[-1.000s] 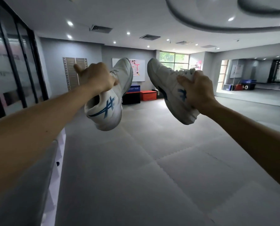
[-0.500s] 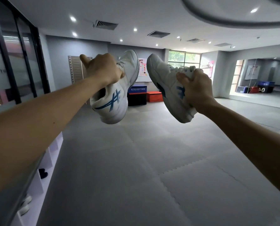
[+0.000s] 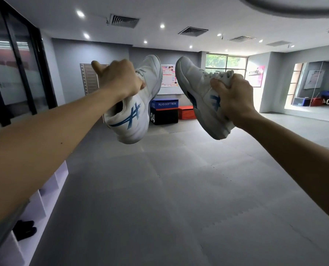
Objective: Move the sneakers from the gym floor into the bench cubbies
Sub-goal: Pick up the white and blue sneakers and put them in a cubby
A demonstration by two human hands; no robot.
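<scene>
White sneakers are aloft over the gym floor point(image 3: 179, 198), left sneaker point(image 3: 135, 104) gripped by left hand point(image 3: 119, 77), right sneaker point(image 3: 200, 95) by right hand point(image 3: 234, 98); we should turn left, lower them heel-first into a free bench cubby point(image 3: 39, 206), avoiding the dark shoes point(image 3: 24, 230).

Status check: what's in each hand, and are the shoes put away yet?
Left hand grips one white blue-striped sneaker; right hand grips the other. Both aloft, not yet in the white bench cubbies. Nothing blocking.
</scene>
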